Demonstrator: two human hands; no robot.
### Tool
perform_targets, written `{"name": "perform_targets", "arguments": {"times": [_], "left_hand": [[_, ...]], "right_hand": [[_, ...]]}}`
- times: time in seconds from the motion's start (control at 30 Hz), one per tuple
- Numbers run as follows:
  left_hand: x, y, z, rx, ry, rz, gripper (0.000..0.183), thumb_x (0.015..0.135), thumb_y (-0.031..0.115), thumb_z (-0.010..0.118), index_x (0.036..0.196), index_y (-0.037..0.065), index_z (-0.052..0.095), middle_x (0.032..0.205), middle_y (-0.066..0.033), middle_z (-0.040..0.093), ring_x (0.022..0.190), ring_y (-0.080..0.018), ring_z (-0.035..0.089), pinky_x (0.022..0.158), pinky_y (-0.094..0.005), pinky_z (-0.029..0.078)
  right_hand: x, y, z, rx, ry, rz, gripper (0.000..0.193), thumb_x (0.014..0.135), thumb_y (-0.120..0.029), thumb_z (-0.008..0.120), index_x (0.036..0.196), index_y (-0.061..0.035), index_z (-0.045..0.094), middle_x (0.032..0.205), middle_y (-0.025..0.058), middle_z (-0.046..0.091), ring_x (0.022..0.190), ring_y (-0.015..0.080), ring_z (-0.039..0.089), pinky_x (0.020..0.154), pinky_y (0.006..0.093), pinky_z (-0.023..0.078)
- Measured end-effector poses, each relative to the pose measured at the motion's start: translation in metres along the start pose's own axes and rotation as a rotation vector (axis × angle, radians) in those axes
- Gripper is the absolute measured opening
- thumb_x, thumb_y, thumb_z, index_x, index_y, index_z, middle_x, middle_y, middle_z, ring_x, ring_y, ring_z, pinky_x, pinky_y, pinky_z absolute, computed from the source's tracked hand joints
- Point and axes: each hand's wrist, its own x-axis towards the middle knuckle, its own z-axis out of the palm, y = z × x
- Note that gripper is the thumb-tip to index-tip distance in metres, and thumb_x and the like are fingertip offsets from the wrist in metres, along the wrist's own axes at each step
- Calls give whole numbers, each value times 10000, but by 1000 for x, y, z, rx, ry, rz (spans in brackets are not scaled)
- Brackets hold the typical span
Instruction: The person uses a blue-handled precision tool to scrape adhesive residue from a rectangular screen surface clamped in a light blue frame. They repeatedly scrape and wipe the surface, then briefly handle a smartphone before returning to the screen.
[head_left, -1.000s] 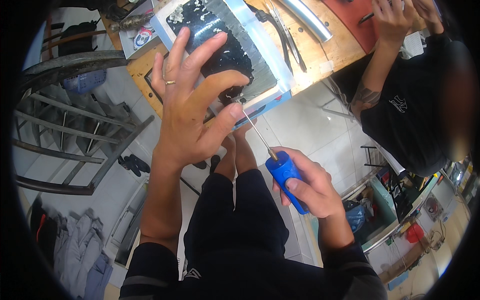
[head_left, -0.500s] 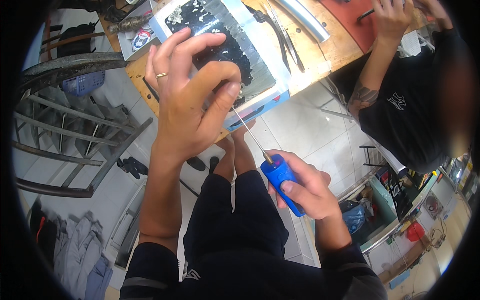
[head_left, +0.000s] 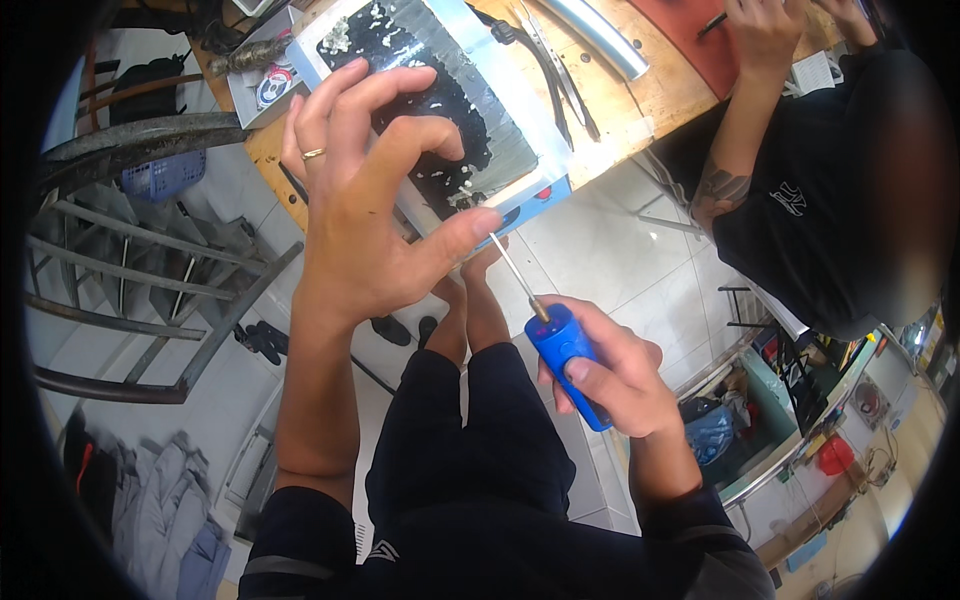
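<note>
My right hand is closed around a blue handheld tool with a thin metal rod pointing up and left. Its thumb rests on the tool's side. My left hand is spread open over the near left part of a flat panel. The left thumb reaches the rod's tip; whether they touch I cannot tell. Part of the panel is glossy black with whitish crumbs, part is dull grey film. It lies on a pale, blue-edged box at the table's edge.
The wooden table holds tweezers, a black cable, a silver tube and a small parts box. At right another person's hand holds a dark pen-like tool over a red mat. Metal rails stand at left.
My left thumb and index finger have parted, the thumb moving down and right along the rod. My right hand has barely shifted, still holding the blue tool. The view has drifted slightly.
</note>
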Motion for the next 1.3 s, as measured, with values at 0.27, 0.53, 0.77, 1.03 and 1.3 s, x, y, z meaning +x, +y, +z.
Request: {"name": "perform_targets", "arguments": {"times": [0.27, 0.53, 0.77, 1.03, 1.3], "left_hand": [[0, -6, 2, 75, -22, 12, 225, 842, 349, 801, 964, 180, 716, 1397, -67, 579, 1420, -404, 375, 1188, -641, 116], [3, 2, 0, 46, -27, -24, 196, 857, 313, 800, 934, 164, 699, 1391, -68, 581, 1405, -387, 389, 1179, -599, 144], [4, 0, 0, 121, -35, 0, 160, 890, 262, 774, 933, 136, 684, 1402, -79, 584, 1404, -349, 396, 1169, -506, 176], [9, 10, -1, 101, -19, -42, 222, 860, 316, 819, 910, 142, 690, 1329, -65, 601, 1352, -344, 425, 1165, -578, 170], [14, 17, -2, 161, -58, -67, 237, 871, 304, 815, 888, 128, 657, 1345, -77, 570, 1350, -323, 406, 1137, -525, 204]], "right_hand": [[-2, -4, 0, -10, 58, 29, 579, 1035, -264, 572, 1531, 9, 446, 965, 105, 673, 691, 124, 660, 681, 251, 543], [-1, -4, 6, -13, 6, 32, 545, 1048, -189, 573, 1542, 2, 443, 962, 87, 657, 700, 116, 647, 671, 263, 528], [-3, -5, 0, 47, 84, 2, 541, 1053, -195, 581, 1538, 1, 446, 969, 93, 666, 697, 118, 646, 677, 263, 530], [-4, -7, 3, 84, 129, 18, 530, 1052, -180, 574, 1531, 12, 451, 969, 102, 671, 699, 124, 647, 684, 270, 533], [-6, -12, 4, 19, 155, 46, 617, 1012, -323, 594, 1513, 13, 464, 962, 131, 684, 669, 136, 672, 669, 254, 551]]}}
